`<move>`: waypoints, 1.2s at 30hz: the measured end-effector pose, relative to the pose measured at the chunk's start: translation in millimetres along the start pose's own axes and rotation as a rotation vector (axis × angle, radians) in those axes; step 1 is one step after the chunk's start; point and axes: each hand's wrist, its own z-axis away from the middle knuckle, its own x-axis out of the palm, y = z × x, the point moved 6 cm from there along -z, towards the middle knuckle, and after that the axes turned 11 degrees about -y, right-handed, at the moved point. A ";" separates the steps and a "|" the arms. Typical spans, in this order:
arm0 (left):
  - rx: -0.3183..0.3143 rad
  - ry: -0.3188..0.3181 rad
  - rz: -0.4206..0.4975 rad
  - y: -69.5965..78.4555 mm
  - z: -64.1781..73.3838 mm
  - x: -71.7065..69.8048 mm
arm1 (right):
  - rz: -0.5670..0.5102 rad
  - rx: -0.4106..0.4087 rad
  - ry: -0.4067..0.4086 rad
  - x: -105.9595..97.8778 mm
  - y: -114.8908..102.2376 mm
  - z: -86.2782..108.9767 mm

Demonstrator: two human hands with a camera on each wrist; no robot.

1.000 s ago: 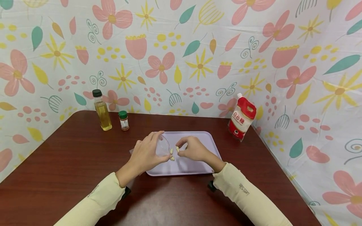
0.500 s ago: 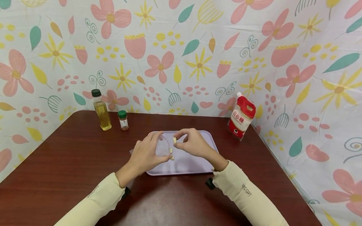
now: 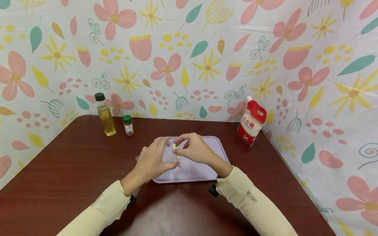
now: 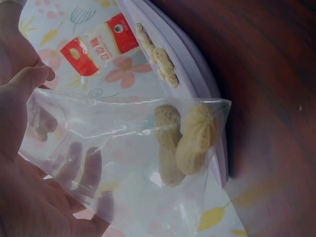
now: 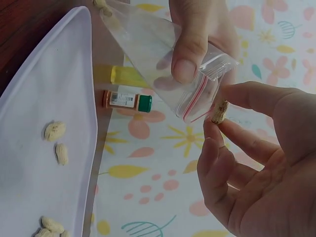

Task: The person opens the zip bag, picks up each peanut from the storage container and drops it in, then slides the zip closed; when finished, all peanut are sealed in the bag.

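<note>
My left hand holds a clear zip bag by its mouth, thumb on one side and fingers on the other. Two unshelled peanuts lie at the bag's far end in the left wrist view. Between thumb and fingertips my right hand pinches another peanut, right at the bag's mouth with its red zip line. Both hands are above a pale lilac tray. More peanuts lie on the tray, including a single peanut in the right wrist view. In the head view the left hand hides most of the bag.
At the back left of the dark wooden table stand an oil bottle and a green-capped spice jar. A red and white sugar pouch stands at the back right. Floral cloth hangs behind.
My right hand has lifted its peanut from low over the tray and carried it left to the bag's mouth. The left hand has stayed in place with the bag.
</note>
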 end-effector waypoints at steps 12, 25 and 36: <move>-0.003 0.017 0.000 0.3 0.6 -4.9 | 0.003 0.002 0.016 -1.0 -3.6 -2.2; -0.017 0.017 0.001 -3.8 1.2 -5.7 | -0.004 0.029 0.035 -0.7 20.0 -0.1; -0.019 0.016 -0.004 -6.4 0.7 -7.4 | 0.068 -0.003 -0.003 20.8 47.6 -8.3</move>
